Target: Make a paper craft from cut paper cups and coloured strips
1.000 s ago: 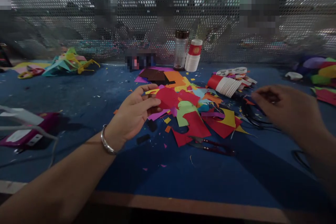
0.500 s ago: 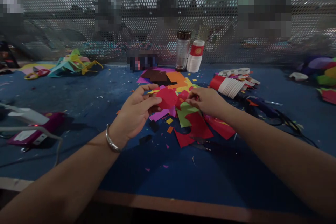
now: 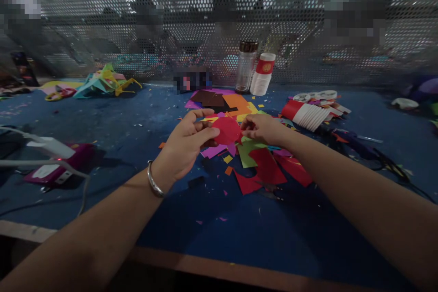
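My left hand (image 3: 186, 146) is closed on a red paper circle (image 3: 226, 130), the thumb on its near face and the fingers behind. At the circle's right edge, my right hand (image 3: 256, 128) is closed in a pinch, its fingertips partly hidden. Below the hands lie cut paper scraps: a light green piece (image 3: 247, 151), a red sheet with curved cut-outs (image 3: 270, 166) and purple bits (image 3: 214, 151). Dark scissors (image 3: 268, 188) rest at the near edge of the red sheet, hard to see against the blue table (image 3: 239, 237).
Behind the paper stand a clear bottle (image 3: 244, 70) and stacked paper cups (image 3: 263, 77). More cups (image 3: 303, 115) lie to the right, by a glue gun (image 3: 354, 143). A purple power strip (image 3: 65, 164) with cables sits left; folded paper (image 3: 102, 83) and scissors (image 3: 59, 93) lie beyond.
My right hand has come closer to the red paper circle and now meets its right edge. The left hand keeps its hold. The whole view has shifted slightly.
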`<state>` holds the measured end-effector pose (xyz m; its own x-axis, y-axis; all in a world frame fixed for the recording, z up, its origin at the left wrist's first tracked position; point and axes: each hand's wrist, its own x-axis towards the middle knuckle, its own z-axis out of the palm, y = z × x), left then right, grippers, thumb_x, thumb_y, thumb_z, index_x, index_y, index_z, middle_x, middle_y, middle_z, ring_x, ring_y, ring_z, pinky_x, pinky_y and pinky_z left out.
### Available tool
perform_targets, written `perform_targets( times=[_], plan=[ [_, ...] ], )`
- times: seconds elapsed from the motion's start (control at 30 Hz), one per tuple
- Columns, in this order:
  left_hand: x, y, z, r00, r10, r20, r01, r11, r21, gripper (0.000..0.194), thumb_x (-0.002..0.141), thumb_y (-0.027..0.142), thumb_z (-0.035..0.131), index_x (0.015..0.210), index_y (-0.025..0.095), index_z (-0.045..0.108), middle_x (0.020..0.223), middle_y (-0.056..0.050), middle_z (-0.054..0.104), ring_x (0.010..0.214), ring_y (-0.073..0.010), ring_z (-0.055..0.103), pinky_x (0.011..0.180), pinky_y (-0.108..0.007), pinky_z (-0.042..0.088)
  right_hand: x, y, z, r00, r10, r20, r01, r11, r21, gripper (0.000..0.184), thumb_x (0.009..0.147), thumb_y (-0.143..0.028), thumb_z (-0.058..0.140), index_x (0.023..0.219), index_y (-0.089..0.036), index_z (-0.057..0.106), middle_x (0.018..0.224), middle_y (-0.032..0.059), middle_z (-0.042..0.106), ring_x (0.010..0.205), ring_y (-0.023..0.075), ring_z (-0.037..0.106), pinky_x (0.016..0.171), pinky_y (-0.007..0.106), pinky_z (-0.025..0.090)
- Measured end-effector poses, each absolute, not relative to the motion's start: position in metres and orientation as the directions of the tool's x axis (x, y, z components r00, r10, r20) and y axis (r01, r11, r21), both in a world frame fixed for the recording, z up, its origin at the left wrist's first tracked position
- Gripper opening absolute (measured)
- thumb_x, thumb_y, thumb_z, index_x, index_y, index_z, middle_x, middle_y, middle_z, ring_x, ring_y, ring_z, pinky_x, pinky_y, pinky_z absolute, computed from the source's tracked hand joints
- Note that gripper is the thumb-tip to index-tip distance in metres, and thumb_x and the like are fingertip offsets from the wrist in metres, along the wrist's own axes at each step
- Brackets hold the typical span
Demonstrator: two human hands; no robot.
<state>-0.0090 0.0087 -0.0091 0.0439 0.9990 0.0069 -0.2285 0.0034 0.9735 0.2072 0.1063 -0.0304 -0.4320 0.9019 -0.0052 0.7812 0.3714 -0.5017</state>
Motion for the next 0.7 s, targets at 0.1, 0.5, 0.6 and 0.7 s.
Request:
perform_targets(
  times=[0.1, 0.5, 0.6, 0.7],
  plan=[
    [-0.009, 0.009, -0.010, 0.042, 0.999, 0.003, -0.222, 0.006, 0.975, 0.043, 0.078, 0.010, 0.071, 0.116, 0.016, 0.054, 0.079, 0.000, 0.069, 0.067, -0.0115, 0.065, 0.065, -0.023, 0.051, 0.207, 0.107, -0.028, -0.433, 0.902, -0.003, 0.764, 0.365, -0.532, 0.011, 0.076, -0.010, 0.067, 0.075, -0.020, 0.063, 0.077, 0.0031, 0.071, 0.070, 0.0158, 0.060, 0.066, 0.028, 0.044],
    [-0.010, 0.010, -0.013, 0.082, 0.997, -0.006, -0.238, 0.025, 0.971, 0.045, 0.077, 0.010, 0.074, 0.117, 0.016, 0.056, 0.085, 0.000, 0.068, 0.072, -0.0117, 0.067, 0.070, -0.025, 0.054, 0.224, 0.078, -0.017, -0.337, 0.939, 0.069, 0.514, 0.245, -0.822, 0.019, 0.078, -0.031, 0.073, 0.092, -0.020, 0.065, 0.079, 0.0025, 0.067, 0.064, 0.0139, 0.058, 0.057, 0.030, 0.047],
    [-0.009, 0.009, -0.013, 0.121, 0.992, -0.030, -0.239, 0.059, 0.969, 0.050, 0.074, 0.009, 0.076, 0.119, 0.016, 0.054, 0.086, 0.001, 0.067, 0.073, -0.0109, 0.067, 0.070, -0.024, 0.055, 0.230, 0.066, -0.011, -0.314, 0.945, 0.094, 0.446, 0.234, -0.864, 0.032, 0.077, -0.037, 0.075, 0.103, -0.020, 0.067, 0.084, 0.0039, 0.069, 0.075, 0.0164, 0.062, 0.063, 0.031, 0.051],
    [-0.006, 0.007, -0.014, 0.180, 0.982, -0.062, -0.230, 0.103, 0.968, 0.051, 0.073, 0.007, 0.076, 0.117, 0.016, 0.054, 0.085, 0.002, 0.067, 0.072, -0.0104, 0.066, 0.069, -0.025, 0.056, 0.233, 0.052, -0.005, -0.295, 0.952, 0.086, 0.354, 0.192, -0.915, 0.037, 0.071, -0.041, 0.082, 0.099, -0.020, 0.070, 0.087, 0.0044, 0.070, 0.080, 0.0172, 0.062, 0.067, 0.031, 0.051]
  ],
)
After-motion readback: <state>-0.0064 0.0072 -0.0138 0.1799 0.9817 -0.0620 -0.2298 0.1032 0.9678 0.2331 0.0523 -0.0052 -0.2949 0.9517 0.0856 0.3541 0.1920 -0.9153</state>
